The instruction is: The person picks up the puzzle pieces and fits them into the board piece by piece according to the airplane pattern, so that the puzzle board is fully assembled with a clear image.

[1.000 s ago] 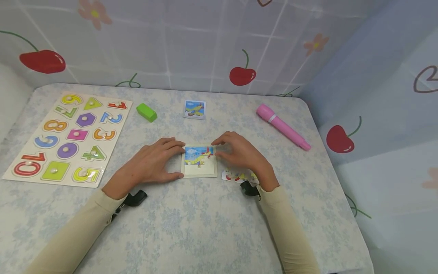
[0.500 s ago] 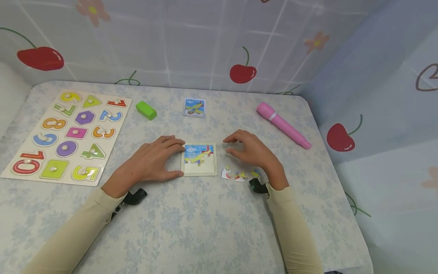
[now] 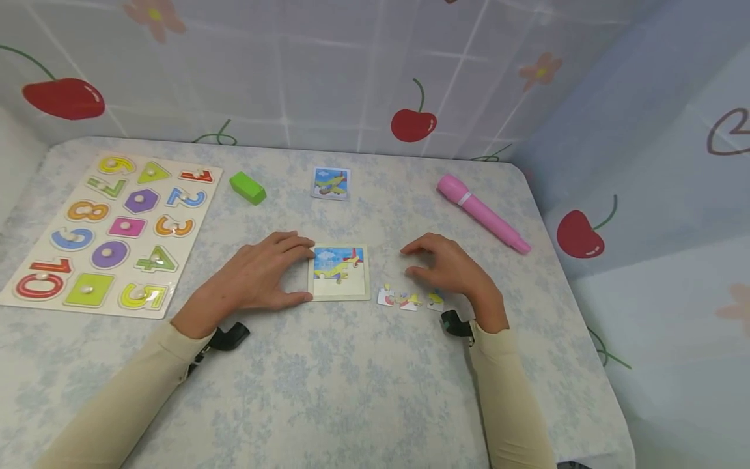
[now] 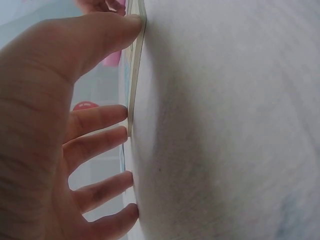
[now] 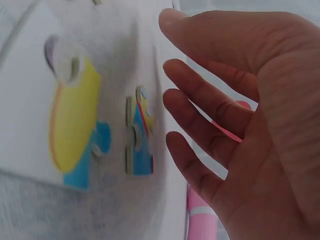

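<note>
My left hand (image 3: pixel 260 273) rests on the table, its thumb and fingertips against the left edge of a small cream puzzle tray (image 3: pixel 368 273). Assembled pieces of an airplane puzzle (image 3: pixel 336 262) fill the tray's upper part; bare board shows below. In the left wrist view, the thumb (image 4: pixel 110 32) touches the tray's thin side. My right hand (image 3: pixel 448 264) hovers right of the tray, fingers loosely bent and holding nothing. Several loose puzzle pieces (image 3: pixel 385 296) lie below it. From the right wrist, a yellow-and-blue piece (image 5: pixel 77 120) appears close up, with another piece (image 5: pixel 141 142) beyond.
A picture card of the airplane (image 3: pixel 331 184) lies behind the tray. A green block (image 3: pixel 248 188) and a number-and-shape peg board (image 3: pixel 117 228) are at left. At back right lies a pink, flashlight-shaped object (image 3: pixel 483 213). A patterned curtain backs the table.
My right hand has drawn back from the tray's right edge toward the right, uncovering the loose pieces. The left hand keeps its place at the tray.
</note>
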Demonstrator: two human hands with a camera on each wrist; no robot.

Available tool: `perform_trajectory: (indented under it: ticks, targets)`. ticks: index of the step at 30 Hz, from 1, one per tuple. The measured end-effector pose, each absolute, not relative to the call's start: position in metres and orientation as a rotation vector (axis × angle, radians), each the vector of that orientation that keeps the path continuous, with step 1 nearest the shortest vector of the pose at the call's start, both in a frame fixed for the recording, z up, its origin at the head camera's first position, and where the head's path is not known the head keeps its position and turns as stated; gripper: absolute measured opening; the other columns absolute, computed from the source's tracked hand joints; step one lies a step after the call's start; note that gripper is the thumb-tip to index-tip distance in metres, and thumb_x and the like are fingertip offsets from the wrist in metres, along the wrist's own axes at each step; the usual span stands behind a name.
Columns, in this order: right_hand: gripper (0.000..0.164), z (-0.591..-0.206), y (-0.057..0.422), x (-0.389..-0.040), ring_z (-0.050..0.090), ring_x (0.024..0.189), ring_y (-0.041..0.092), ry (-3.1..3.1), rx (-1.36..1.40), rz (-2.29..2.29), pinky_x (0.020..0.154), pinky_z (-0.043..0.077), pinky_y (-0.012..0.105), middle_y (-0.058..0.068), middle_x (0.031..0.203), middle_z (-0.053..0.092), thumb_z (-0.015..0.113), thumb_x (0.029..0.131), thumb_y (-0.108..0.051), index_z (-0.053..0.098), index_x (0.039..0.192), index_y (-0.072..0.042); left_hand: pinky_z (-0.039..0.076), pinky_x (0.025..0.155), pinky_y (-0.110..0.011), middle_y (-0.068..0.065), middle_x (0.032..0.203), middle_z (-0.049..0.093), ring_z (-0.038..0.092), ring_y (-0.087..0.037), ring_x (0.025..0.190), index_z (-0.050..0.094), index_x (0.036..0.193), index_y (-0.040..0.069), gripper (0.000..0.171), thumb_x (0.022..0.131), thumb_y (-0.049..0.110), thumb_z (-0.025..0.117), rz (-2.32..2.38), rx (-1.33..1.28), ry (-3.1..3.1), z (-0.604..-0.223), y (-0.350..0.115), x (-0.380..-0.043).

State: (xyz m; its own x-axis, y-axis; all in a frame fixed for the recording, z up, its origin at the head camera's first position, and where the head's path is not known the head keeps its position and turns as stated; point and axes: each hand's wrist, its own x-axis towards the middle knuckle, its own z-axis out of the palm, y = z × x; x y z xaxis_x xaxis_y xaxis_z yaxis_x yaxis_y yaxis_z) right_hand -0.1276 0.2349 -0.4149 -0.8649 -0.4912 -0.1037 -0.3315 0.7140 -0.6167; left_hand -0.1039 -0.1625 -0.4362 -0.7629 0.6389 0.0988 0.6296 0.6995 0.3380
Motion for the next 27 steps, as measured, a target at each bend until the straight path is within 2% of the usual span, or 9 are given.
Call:
perform_trajectory:
  ticks: [7, 14, 19, 27]
  targets:
    - [0.041, -0.417, 0.25, -0.123, 0.063, 0.123, 0.029, 2.67, -0.639, -0.869, 0.11, 0.048, 0.051, 0.009, 0.13, 0.071, 0.087, 0.092, -0.017, 0.075, 0.131, -0.007, 0.06, 0.081, -0.053, -0.001, 0.157, 0.056, 0.045, -0.033, 0.151, 0.068, 0.142, 0.016, 0.073, 0.087, 0.06, 0.084, 0.574, 1.076, 2.861, -0.439, -0.162, -0.103]
    - [0.042, -0.419, 0.261, -0.119, 0.064, 0.111, 0.027, 2.683, -0.659, -0.854, 0.101, 0.051, 0.05, 0.01, 0.125, 0.073, 0.09, 0.091, -0.017, 0.076, 0.129, -0.006, 0.06, 0.081, -0.053, -0.001, 0.157, 0.056, 0.044, -0.032, 0.151, 0.068, 0.143, 0.016, 0.074, 0.087, 0.061, 0.083, 0.562, 1.076, 2.865, -0.438, -0.162, -0.104]
    - [0.041, -0.419, 0.269, -0.116, 0.063, 0.111, 0.027, 2.685, -0.665, -0.862, 0.101, 0.05, 0.051, 0.009, 0.123, 0.073, 0.089, 0.091, -0.016, 0.077, 0.129, -0.005, 0.06, 0.082, -0.054, -0.001, 0.157, 0.056, 0.044, -0.032, 0.151, 0.068, 0.143, 0.015, 0.074, 0.087, 0.061, 0.084, 0.568, 1.072, 2.866, -0.437, -0.163, -0.104]
    - [0.035, -0.42, 0.282, -0.114, 0.062, 0.112, 0.027, 2.695, -0.667, -0.832, 0.103, 0.047, 0.049, 0.007, 0.119, 0.074, 0.086, 0.091, -0.007, 0.079, 0.125, -0.006, 0.06, 0.082, -0.053, -0.001, 0.157, 0.056, 0.045, -0.032, 0.151, 0.068, 0.143, 0.015, 0.074, 0.087, 0.061, 0.084, 0.554, 1.069, 2.87, -0.437, -0.163, -0.105]
